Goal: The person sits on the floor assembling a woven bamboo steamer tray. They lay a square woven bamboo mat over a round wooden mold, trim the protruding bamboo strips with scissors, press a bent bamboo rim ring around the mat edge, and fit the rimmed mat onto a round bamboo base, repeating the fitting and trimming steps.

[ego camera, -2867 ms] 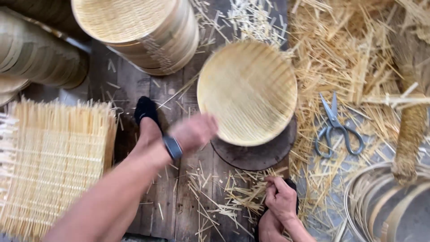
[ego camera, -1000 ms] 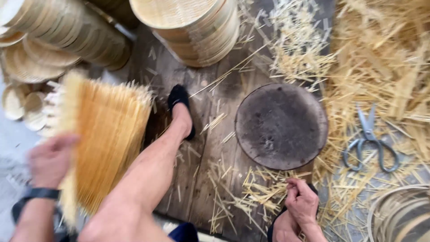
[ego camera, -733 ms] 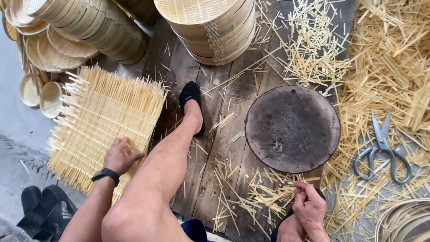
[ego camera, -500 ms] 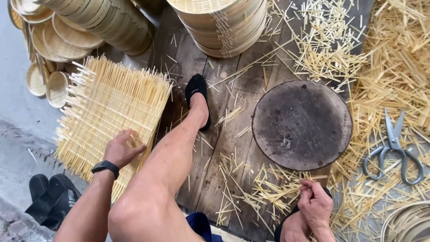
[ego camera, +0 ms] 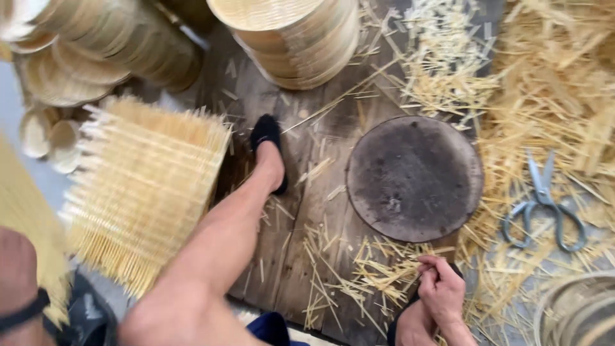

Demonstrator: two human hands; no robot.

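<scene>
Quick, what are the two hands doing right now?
Left hand: holding a woven bamboo mat, blurred.
Right hand: fingers curled, touching bamboo strips.

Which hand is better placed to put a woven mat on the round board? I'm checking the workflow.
Probably the left hand: it is at a blurred mat, beside the mat pile. The right hand rests low among loose strips by the round board, holding no mat.

Scissors (ego camera: 544, 202) lie on straw (ego camera: 557, 96) beside a dark round board (ego camera: 415, 176). Stacks of woven trays (ego camera: 295, 32) stand at the top.
</scene>
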